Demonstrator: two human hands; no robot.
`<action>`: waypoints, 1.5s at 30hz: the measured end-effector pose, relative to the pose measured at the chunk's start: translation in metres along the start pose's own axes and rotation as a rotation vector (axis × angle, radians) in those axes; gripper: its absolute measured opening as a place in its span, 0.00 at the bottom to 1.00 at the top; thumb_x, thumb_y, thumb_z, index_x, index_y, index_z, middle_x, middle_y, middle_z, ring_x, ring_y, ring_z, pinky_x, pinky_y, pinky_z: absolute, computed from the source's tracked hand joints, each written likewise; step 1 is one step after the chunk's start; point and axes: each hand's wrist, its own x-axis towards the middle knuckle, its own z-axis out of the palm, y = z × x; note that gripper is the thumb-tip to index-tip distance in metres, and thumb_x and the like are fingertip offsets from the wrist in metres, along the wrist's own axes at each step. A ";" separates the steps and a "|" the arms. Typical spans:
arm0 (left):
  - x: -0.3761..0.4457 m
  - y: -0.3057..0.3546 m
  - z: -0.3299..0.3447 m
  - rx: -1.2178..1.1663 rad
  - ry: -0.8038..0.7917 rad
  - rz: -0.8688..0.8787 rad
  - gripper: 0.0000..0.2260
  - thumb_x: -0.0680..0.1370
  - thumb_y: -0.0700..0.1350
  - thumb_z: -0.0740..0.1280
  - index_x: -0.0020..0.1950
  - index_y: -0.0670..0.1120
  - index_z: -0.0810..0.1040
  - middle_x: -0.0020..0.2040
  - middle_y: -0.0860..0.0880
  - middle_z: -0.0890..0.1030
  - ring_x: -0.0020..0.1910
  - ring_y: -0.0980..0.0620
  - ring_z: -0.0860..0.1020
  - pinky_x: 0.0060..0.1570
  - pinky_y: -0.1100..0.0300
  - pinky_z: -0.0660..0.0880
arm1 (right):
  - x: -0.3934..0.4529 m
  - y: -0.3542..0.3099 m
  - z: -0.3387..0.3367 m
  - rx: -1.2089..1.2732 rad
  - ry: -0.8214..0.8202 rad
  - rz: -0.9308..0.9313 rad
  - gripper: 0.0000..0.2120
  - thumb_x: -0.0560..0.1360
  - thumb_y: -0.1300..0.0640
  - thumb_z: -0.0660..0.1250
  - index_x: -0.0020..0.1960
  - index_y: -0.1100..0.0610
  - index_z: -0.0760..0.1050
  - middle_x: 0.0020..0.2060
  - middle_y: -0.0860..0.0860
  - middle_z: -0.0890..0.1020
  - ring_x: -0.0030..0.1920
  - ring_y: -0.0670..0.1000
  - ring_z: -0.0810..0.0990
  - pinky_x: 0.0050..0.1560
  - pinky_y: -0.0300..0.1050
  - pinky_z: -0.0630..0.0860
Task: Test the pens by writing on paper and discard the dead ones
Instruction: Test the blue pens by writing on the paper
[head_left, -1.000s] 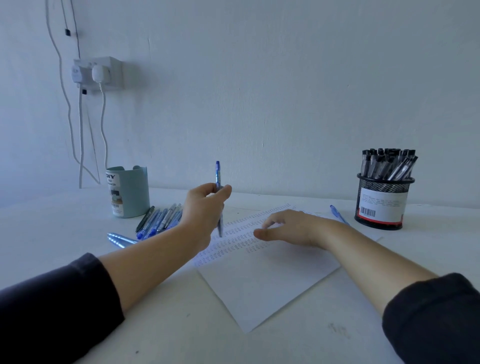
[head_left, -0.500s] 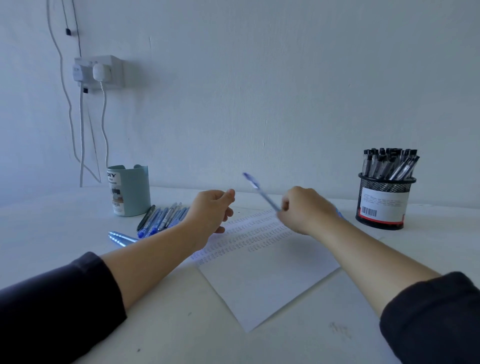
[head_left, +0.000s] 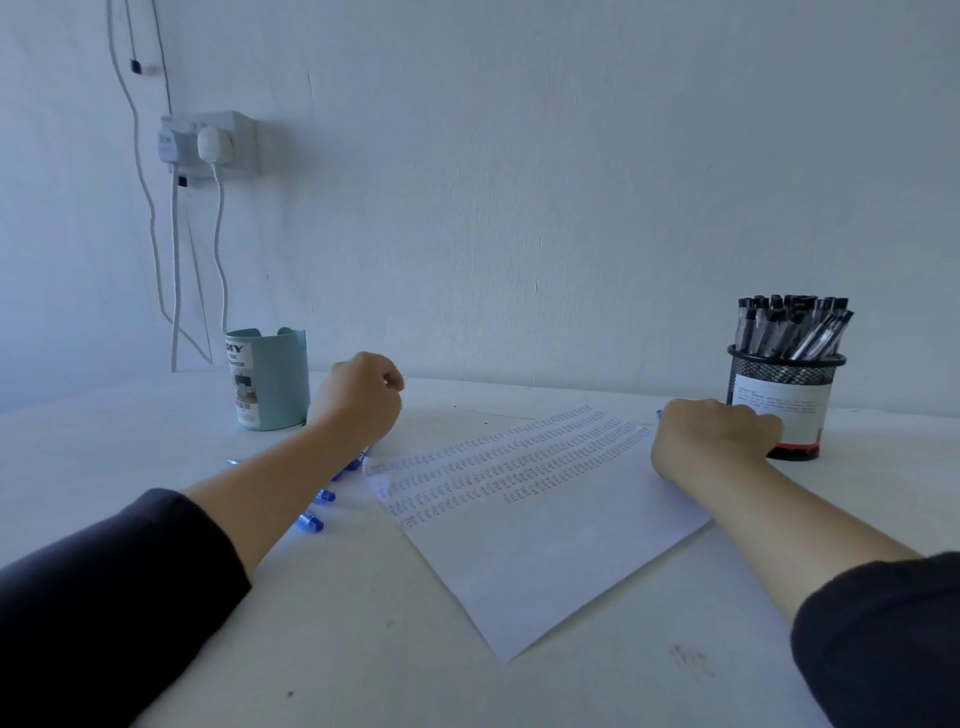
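A white paper (head_left: 545, 525) with rows of blue test marks lies on the table between my arms. My left hand (head_left: 358, 400) hovers with curled fingers and holds nothing, just right of the teal cup (head_left: 267, 379) and above a row of blue pens (head_left: 322, 499) that my forearm partly hides. My right hand (head_left: 717, 436) is down at the paper's right corner, next to the black mesh holder (head_left: 784, 405), which is full of black-capped pens. It grips a blue pen (head_left: 658, 414); only the pen's end shows at the hand's left side.
A white wall stands close behind the table. A socket (head_left: 213, 143) with plugs and hanging cables is at the upper left, above the teal cup. Small dark marks (head_left: 691, 660) spot the white tabletop near the front edge.
The blue pen passed from my left hand to my right, which carried it right and down beside the mesh holder. My left hand drew back left over the row of blue pens.
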 end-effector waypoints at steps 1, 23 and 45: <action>0.002 -0.005 0.000 0.037 -0.043 -0.028 0.13 0.73 0.33 0.57 0.43 0.44 0.80 0.47 0.44 0.81 0.40 0.44 0.78 0.42 0.54 0.78 | -0.002 -0.002 -0.001 -0.006 0.006 -0.015 0.16 0.75 0.57 0.59 0.62 0.52 0.71 0.57 0.51 0.75 0.60 0.55 0.71 0.58 0.48 0.65; -0.007 0.000 0.007 0.286 -0.008 0.171 0.13 0.79 0.35 0.54 0.57 0.49 0.73 0.41 0.48 0.74 0.35 0.48 0.70 0.30 0.60 0.64 | -0.003 -0.028 0.012 0.300 -0.158 -0.571 0.13 0.78 0.45 0.56 0.59 0.48 0.72 0.60 0.48 0.74 0.61 0.53 0.70 0.59 0.50 0.61; -0.025 0.023 0.019 0.060 0.284 0.725 0.11 0.69 0.28 0.63 0.46 0.37 0.82 0.46 0.39 0.79 0.33 0.42 0.77 0.47 0.51 0.71 | -0.006 -0.029 0.013 0.275 -0.165 -0.596 0.13 0.79 0.46 0.54 0.59 0.50 0.69 0.60 0.49 0.72 0.61 0.53 0.68 0.60 0.50 0.65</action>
